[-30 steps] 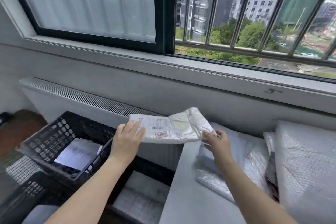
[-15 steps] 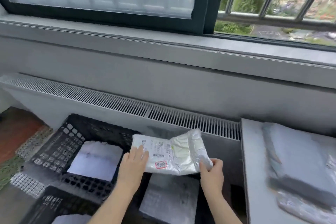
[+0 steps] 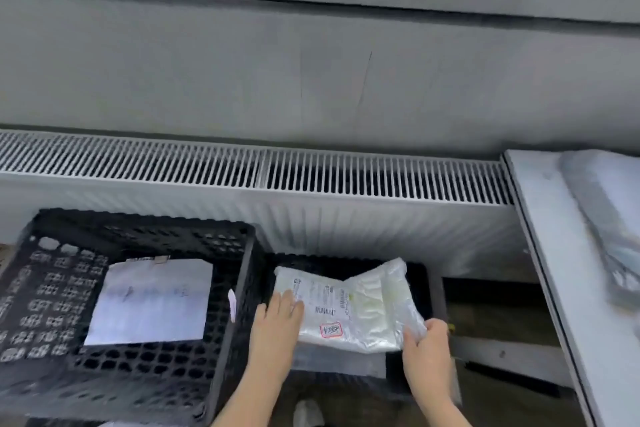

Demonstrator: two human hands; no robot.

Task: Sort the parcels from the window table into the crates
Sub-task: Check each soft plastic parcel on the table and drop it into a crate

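I hold a white plastic parcel [image 3: 349,305] with a printed label and a red stamp over the right black crate [image 3: 420,274]. My left hand [image 3: 277,329] lies on its left end with the fingers on top. My right hand [image 3: 424,343] pinches its lower right corner. Under the parcel, inside that crate, lies another pale parcel [image 3: 339,362]. The left black crate [image 3: 228,288] holds a flat white parcel [image 3: 152,302]. On the grey window table [image 3: 561,270] at the right lie more wrapped parcels [image 3: 609,218].
A white slatted radiator [image 3: 263,177] runs along the grey wall behind the crates. The table's left edge stands close to the right crate. Dark floor [image 3: 491,312] shows between crate and table.
The parcel has come down from table height and moved left over the right crate. My view has tilted downward, so the window is out of sight.
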